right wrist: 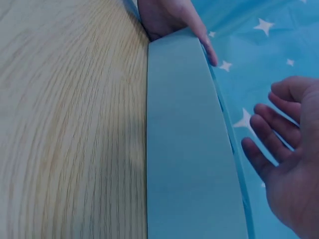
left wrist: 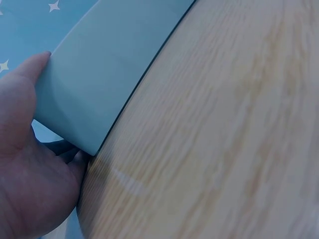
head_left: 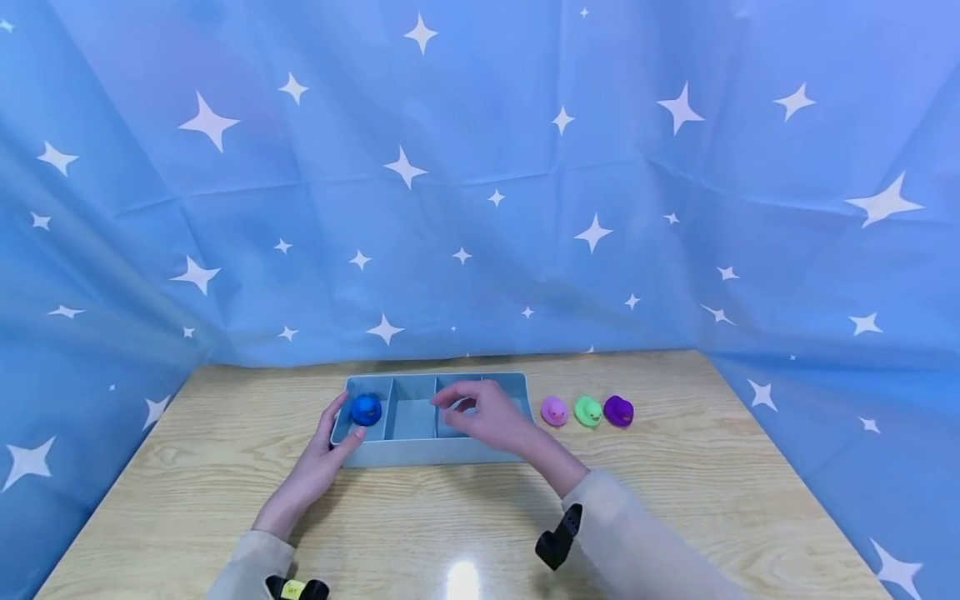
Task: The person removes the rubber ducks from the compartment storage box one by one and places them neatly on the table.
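A light blue divided box [head_left: 435,454] stands on the table. My left hand [head_left: 318,462] holds its left end, with the thumb at the front rim and the fingers along the left side; the left wrist view shows this hand [left wrist: 30,164] around the box's corner. In the leftmost compartment sits a blue rubber duck [head_left: 366,409]. My right hand [head_left: 491,414] hovers over the middle and right compartments, fingers loosely bent, thumb apart from the fingertips. Nothing shows between the fingers of this hand [right wrist: 294,154] in the right wrist view. It partly hides the compartments beneath it.
Right of the box, a pink duck [head_left: 554,411], a green duck [head_left: 588,411] and a purple duck [head_left: 618,411] stand in a row. The wooden table [head_left: 420,525] ends at a blue star-patterned cloth [head_left: 480,275] behind and at both sides.
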A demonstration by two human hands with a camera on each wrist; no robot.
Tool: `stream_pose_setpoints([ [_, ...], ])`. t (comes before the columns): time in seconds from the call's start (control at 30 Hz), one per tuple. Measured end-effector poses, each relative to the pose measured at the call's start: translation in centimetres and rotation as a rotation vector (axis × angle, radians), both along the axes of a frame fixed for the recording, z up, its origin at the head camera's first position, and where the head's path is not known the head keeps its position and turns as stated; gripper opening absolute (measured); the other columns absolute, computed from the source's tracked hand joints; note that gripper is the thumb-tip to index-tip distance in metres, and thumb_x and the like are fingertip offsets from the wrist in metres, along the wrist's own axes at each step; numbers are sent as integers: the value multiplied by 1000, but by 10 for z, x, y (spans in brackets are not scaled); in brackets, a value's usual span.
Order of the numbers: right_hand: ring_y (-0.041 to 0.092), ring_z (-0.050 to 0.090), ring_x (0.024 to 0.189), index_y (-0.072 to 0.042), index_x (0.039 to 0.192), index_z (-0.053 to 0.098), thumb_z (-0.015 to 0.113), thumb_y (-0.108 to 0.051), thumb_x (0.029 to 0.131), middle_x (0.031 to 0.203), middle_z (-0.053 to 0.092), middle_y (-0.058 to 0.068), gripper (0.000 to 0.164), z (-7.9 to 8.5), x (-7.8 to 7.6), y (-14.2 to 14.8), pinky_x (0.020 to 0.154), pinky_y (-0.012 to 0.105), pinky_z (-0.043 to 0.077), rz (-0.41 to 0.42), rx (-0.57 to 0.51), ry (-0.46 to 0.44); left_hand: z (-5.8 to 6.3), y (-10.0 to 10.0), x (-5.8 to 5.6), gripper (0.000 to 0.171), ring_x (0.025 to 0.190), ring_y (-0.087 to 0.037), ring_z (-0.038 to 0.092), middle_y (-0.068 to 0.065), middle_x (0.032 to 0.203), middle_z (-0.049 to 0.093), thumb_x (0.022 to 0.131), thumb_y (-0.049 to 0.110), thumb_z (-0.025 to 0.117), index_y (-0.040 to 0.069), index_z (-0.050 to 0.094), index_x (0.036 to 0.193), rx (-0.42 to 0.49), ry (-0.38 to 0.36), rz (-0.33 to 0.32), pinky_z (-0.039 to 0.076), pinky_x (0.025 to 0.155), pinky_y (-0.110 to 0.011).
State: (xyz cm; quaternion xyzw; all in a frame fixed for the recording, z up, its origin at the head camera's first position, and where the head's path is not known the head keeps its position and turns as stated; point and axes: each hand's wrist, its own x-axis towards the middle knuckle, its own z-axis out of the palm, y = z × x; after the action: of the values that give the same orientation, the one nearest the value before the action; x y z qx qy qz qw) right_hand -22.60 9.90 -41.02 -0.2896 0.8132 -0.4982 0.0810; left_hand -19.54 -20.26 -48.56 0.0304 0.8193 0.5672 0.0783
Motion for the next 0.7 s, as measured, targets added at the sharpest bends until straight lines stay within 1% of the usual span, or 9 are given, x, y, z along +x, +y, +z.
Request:
stream_pose_setpoints([
  [0.17, 23, 65, 102, -9, 120, 74, 63, -12, 101, 113, 70, 5, 22, -1, -3, -15, 87, 31, 55, 1, 3, -8, -1, 0, -1, 76, 153, -49, -5, -20, 170, -7, 108, 40, 51, 27, 3, 166, 1, -1, -2, 10, 115, -73],
  [0.23, 21, 65, 102, -9, 120, 74, 63, -12, 101, 113, 70, 4, 22, -1, -6, -19, 89, 31, 54, -2, 12, -11, -1, 0, -2, 76, 153, -49, -5, -20, 170, -6, 109, 39, 51, 27, 3, 166, 1, 0, -3, 10, 115, -73],
  [0.43, 21, 65, 104, -6, 121, 73, 64, -10, 100, 118, 70, 14, 23, -2, -18, -28, 94, 34, 53, -10, 17, -5, 0, 1, -2, 76, 153, -48, -4, -19, 171, -6, 108, 40, 52, 27, 4, 166, 5, -5, -4, 11, 115, -72],
  [0.57, 21, 64, 106, -7, 123, 73, 64, -10, 101, 118, 70, 14, 24, 1, -29, -32, 95, 35, 53, -25, 24, -4, 1, 1, -2, 76, 153, -48, -3, -19, 171, -6, 108, 40, 52, 27, 4, 166, 2, -6, 0, 11, 115, -72],
  [0.7, 21, 64, 108, -7, 124, 72, 64, -9, 101, 120, 70, 15, 25, 1, -37, -37, 95, 35, 53, -24, 66, 3, 2, 1, -1, 76, 153, -48, -4, -19, 171, -6, 108, 40, 52, 28, 4, 166, 5, -9, 5, 10, 116, -72],
])
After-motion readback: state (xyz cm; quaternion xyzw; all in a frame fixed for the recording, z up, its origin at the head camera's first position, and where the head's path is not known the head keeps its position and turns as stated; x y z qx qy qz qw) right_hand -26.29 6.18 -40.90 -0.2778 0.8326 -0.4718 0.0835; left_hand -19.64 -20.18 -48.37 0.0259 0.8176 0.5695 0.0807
